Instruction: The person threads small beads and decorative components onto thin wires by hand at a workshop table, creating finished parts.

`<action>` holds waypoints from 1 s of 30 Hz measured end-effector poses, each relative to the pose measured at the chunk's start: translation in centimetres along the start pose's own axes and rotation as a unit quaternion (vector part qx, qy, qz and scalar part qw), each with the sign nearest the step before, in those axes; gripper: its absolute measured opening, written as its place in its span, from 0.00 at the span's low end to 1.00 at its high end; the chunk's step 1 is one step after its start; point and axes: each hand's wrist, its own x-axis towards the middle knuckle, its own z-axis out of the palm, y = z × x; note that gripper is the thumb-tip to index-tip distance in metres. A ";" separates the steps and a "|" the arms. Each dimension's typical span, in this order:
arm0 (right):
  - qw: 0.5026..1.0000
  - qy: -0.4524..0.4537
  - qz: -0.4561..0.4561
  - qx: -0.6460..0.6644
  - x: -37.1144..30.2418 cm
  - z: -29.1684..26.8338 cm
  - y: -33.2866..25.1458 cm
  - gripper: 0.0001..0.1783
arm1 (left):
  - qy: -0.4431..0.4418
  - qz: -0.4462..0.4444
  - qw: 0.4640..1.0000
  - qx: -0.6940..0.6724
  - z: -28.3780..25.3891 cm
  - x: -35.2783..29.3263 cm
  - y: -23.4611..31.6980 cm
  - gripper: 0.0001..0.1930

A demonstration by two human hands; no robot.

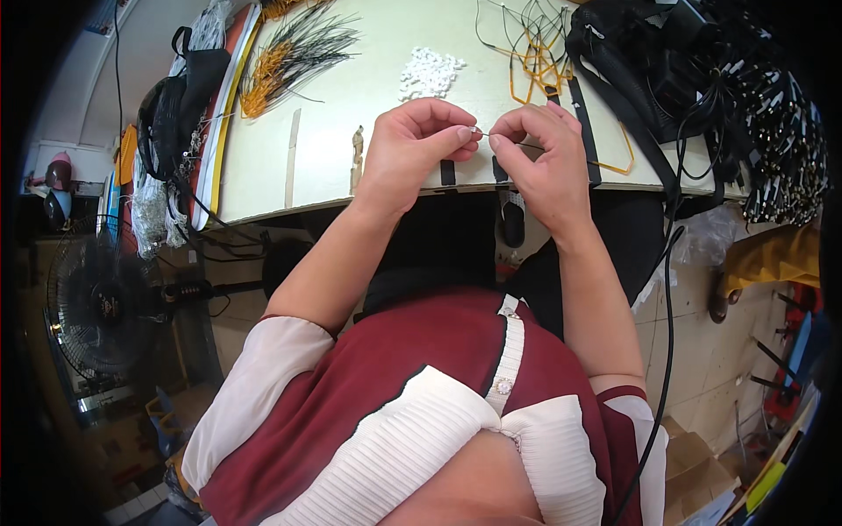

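Above the table's near edge, my two hands meet with their fingertips close together. My left hand [408,149] pinches a tiny white piece [474,129], likely a connector housing, between thumb and forefinger. A thin dark wire [485,134] runs from that piece to my right hand [548,158], whose thumb and forefinger are closed on it. Whether the wire's tip sits inside the white piece is too small to tell. Just beyond my hands lies a heap of small white pieces [430,73]. Orange and black wires [539,66] lie in loose loops beyond my right hand.
A bundle of orange and black wires [289,61] lies at the far left of the white table [263,167]. Black bags and cables [640,70] crowd the right side, beside hanging black-and-white wire bunches [781,140]. A black fan [110,302] stands at left. Black tape strips mark the near edge.
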 end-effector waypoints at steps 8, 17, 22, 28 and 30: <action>1.000 0.004 0.000 0.001 -0.1 -0.2 0.1 0.06 | -0.004 -0.004 1.000 0.024 -0.2 0.2 0.7 0.07; 1.000 0.011 -0.005 0.017 -0.2 -0.1 0.2 0.05 | 0.023 -0.011 1.000 -0.002 0.1 0.0 0.3 0.06; 1.000 0.010 -0.002 0.019 -0.1 -0.1 0.1 0.06 | 0.010 -0.032 0.998 -0.044 0.2 0.1 0.2 0.07; 1.000 0.010 -0.004 0.021 -0.1 0.0 0.1 0.06 | 0.004 -0.029 0.998 -0.051 0.3 0.1 0.1 0.06; 1.000 0.009 -0.004 0.021 0.0 0.0 0.1 0.06 | 0.002 -0.025 0.998 -0.053 0.3 0.1 0.1 0.06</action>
